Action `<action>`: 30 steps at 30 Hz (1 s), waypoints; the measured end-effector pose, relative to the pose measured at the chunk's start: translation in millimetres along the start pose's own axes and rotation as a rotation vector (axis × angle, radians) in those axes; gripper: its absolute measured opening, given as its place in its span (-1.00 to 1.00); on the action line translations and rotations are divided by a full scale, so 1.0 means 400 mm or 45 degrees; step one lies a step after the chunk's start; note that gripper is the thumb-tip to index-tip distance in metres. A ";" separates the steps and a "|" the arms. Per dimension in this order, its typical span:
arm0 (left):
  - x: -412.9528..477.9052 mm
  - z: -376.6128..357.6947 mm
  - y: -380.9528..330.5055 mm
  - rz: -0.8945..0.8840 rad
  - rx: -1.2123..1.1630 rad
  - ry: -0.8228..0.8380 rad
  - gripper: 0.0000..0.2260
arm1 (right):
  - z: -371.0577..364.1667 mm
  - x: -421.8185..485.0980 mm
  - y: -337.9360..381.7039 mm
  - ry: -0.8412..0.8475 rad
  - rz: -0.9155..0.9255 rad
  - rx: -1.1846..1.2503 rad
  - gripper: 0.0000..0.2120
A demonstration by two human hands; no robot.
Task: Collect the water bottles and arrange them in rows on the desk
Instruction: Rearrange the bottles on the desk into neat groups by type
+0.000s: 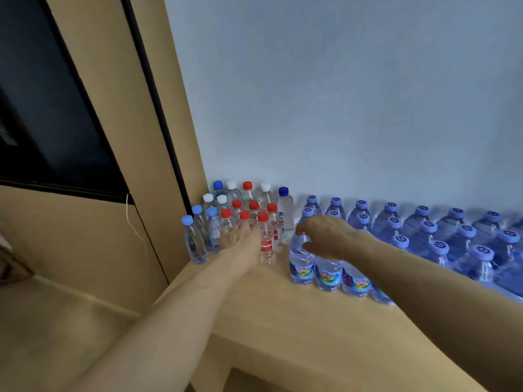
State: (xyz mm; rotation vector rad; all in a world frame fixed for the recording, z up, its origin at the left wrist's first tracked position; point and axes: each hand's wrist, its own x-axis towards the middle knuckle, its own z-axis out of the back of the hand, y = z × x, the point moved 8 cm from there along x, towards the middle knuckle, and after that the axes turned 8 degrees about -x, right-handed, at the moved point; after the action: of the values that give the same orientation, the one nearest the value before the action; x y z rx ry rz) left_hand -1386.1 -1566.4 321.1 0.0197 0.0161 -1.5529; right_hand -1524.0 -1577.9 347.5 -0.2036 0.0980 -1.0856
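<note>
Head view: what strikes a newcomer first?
Rows of blue-tinted plastic bottles with periwinkle caps line the tan desk at right. In the corner crowd small clear bottles capped red, white and blue. The left hand reaches among those; the right hand curls over the nearest blue-tinted bottle.

My right grip (328, 236) covers the cap of the near left blue bottle (301, 261); I cannot tell whether it clasps the neck. My left grip (240, 239) blurs into the red-capped bottles (266, 244), fingertips indistinct. The blue rows (452, 236) run off the right edge. Label print is too small to read. The tabletop (283, 321) is cut off near me.
</note>
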 end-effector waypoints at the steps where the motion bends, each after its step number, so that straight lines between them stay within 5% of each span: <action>1: 0.007 -0.009 0.030 0.018 -0.001 0.020 -0.51 | 0.001 0.022 0.014 0.002 0.015 0.003 -0.67; 14: 0.269 -0.012 0.273 0.111 0.002 0.078 -0.65 | -0.032 0.380 0.054 0.018 0.069 -0.014 -0.74; 30: 0.572 -0.058 0.218 -0.209 -0.102 0.156 -0.60 | -0.144 0.567 -0.032 0.251 -0.112 0.127 -0.79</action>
State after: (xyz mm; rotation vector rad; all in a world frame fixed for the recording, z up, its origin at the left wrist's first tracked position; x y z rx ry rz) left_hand -1294.9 -1793.1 292.8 0.0509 0.1805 -1.7125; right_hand -1440.0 -1791.1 298.7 -0.0110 0.2123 -1.1940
